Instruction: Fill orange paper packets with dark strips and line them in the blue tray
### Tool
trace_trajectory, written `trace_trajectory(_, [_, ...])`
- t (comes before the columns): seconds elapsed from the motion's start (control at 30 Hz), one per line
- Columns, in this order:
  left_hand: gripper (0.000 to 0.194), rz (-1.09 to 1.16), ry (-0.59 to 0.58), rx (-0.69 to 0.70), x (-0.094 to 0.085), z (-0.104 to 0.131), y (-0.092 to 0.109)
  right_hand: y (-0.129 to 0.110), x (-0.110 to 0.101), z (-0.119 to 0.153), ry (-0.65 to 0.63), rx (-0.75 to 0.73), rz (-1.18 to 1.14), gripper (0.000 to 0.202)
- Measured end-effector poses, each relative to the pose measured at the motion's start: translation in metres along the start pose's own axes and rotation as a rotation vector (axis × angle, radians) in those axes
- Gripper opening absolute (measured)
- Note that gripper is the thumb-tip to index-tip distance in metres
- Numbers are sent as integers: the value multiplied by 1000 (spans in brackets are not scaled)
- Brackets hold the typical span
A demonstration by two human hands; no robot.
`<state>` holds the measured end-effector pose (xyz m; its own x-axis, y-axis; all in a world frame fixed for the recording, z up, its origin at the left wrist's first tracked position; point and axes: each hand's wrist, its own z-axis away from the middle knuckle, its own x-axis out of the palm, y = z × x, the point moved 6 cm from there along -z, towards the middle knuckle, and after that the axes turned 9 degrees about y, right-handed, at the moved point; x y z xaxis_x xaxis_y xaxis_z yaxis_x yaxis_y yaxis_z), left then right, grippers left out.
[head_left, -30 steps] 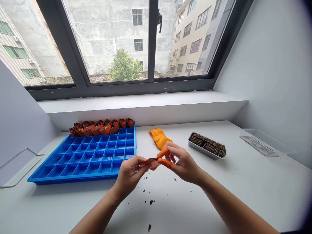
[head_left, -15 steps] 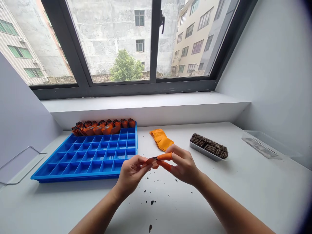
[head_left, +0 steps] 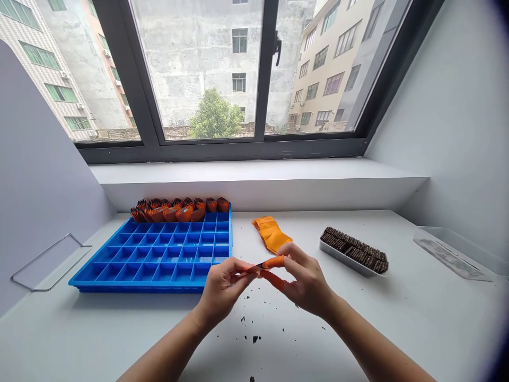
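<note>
A small orange packet (head_left: 254, 269) is pinched between the thumb and fingers of my left hand (head_left: 225, 284). My right hand (head_left: 306, 276), with orange finger covers on its thumb and index finger, meets the packet's right end. A thin dark piece (head_left: 261, 265) shows at those fingertips, by the packet's edge; how far it sits inside is hidden. Just behind my right hand lies a stack of flat orange packets (head_left: 272, 233). To its right stands a shallow tray (head_left: 338, 253) packed with rows of thin dark brown pieces (head_left: 353, 248).
At left, a blue compartment tray (head_left: 151, 289) holds bunches of orange packets (head_left: 170, 211) along its back. A wire frame (head_left: 51, 265) leans at far left. Dark crumbs (head_left: 255, 338) dot the white table. A clear plastic container (head_left: 457, 254) is at far right, beneath the window wall.
The view has shifted, so everything sits a little further right. My right fingertips stay at the packet's end, and less of the dark piece shows now.
</note>
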<state>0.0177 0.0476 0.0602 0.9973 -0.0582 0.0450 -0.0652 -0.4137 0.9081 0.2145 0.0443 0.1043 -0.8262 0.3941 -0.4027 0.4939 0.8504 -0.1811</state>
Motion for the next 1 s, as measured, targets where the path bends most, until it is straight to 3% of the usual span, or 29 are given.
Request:
trace_trajectory(0.3, [18,-18,16,3,-1,0,-3,-1,5,1,-96,8,66,12])
trace_trajectory(0.6, [16,-18,38,35,-1,1,0,0,8,2,-105,25,12,1])
trace_trajectory(0.8, [17,1,19,13,0,0,-2,8,1,-4,-31,196,-211,33])
trace_trajectory(0.93, [19,20,12,36,1,-1,-1,9,6,-6,-155,210,-247,9])
trace_trajectory(1.0, [20,11,20,60,1,-1,1,9,7,-6,-191,219,-254,8])
